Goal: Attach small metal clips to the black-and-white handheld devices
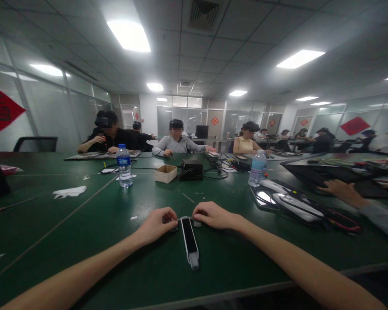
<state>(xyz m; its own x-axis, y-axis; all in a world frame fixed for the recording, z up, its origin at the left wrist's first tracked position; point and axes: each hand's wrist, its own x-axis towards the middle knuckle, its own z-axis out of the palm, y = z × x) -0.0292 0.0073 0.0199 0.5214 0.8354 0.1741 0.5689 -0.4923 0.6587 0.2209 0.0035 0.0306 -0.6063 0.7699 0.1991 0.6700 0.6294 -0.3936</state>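
Between my hands a long, narrow device (189,239) lies on the green table, with a pale rim, a black inner strip and a grey tip towards me. My left hand (157,224) is at the left of its far end, fingers curled and thumb and forefinger pinched together. Across from it, my right hand (213,214) is pinched too, its fingertips beside the far end. Small greyish bits (197,224) show under the right fingertips, and something similar is partly hidden under the left ones. Whether either pinch holds anything is too small to make out.
A water bottle (124,167) stands at left, another bottle (258,168) at right. Ahead are a small open box (165,174), a black device (190,170) and cables. At right lie a silver-grey tool (297,204) and a co-worker's hand (342,192). Torn paper (70,192) lies left.
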